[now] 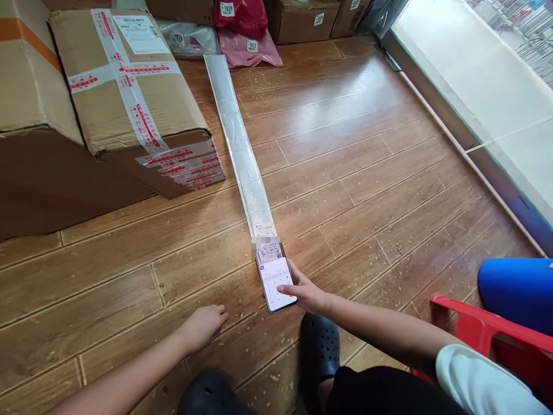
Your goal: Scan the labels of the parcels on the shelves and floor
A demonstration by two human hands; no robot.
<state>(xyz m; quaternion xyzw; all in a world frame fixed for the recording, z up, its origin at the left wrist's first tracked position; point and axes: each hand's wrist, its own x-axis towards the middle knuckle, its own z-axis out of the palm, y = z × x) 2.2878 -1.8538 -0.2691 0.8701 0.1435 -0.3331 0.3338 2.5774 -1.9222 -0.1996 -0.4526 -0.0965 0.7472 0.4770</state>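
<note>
My right hand [305,291] grips a smartphone [275,286] from its right side, with the thumb over the lit screen. That screen shows a camera picture above a white number keypad. Just beyond the phone's top edge lies the near end of a long, narrow bubble-wrap parcel [242,144], with a printed label [264,229] on it, partly blurred out. The parcel stretches away across the wooden floor. My left hand [204,327] hovers to the left of the phone, its fingers curled loosely together, and I see nothing in it.
Taped cardboard boxes [129,86] stand at the left. Pink bags [248,46], a grey plastic bag [190,39] and more boxes [305,20] line the back. A red plastic stool [473,325] and a blue rounded object [514,291] are at right, below a glass panel [475,75]. Dark clogs [319,346] are beneath me.
</note>
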